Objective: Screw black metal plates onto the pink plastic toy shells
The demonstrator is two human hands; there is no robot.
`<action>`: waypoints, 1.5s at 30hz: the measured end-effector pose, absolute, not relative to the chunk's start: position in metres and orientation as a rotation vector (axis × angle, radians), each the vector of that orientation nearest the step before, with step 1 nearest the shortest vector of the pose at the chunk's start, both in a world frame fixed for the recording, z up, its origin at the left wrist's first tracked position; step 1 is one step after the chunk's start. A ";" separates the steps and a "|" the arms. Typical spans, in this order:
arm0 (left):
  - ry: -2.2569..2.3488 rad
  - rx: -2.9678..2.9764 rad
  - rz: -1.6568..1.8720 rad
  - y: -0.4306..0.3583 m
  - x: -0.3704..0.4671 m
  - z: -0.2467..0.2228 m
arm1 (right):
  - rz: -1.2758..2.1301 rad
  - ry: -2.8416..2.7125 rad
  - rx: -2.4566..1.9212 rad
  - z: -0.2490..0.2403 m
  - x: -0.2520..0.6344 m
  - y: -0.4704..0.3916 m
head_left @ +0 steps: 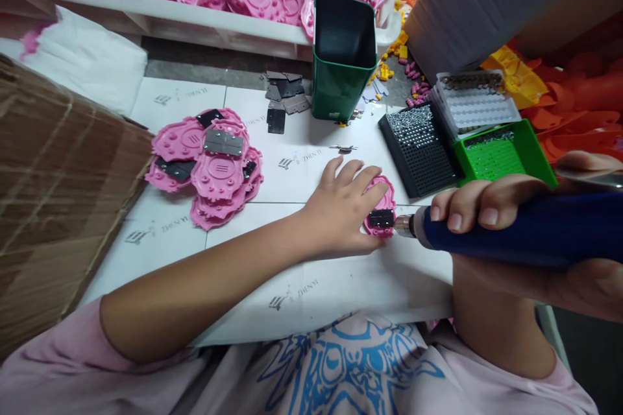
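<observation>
My left hand (341, 211) rests on the white table, its fingers spread over a pink plastic part (384, 191) and its thumb along the lower edge. A black plate (381, 218) lies on that part. In my right hand (491, 204) is a blue electric screwdriver (525, 233), held sideways, its metal tip at the right edge of the black plate. Whether the tip touches a screw is too small to tell. On the left, several pink parts with dark plates are stacked (219, 172).
A cardboard box (63, 188) stands at the left. Behind are a green bin (341, 87), loose dark plates (287, 94) and a white crate (195, 24) of pink parts. Right of centre sit a black screw tray (423, 155) and a green tray (511, 155).
</observation>
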State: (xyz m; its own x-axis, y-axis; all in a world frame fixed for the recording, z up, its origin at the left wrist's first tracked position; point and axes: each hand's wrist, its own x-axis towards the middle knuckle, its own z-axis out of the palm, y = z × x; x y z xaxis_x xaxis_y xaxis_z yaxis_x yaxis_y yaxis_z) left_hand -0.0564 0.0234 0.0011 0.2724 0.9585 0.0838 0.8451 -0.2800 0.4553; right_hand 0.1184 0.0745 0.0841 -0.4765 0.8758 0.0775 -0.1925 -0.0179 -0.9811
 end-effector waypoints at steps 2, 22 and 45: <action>1.651 2.232 0.494 0.023 -0.057 0.001 | 1.589 -1.377 -0.662 0.084 0.118 0.075; 1.679 2.251 0.474 0.022 -0.055 0.000 | 1.477 -1.567 -0.577 0.086 0.111 0.063; 1.716 2.287 0.196 0.010 -0.088 0.044 | 1.559 -1.189 -0.410 0.067 0.133 0.095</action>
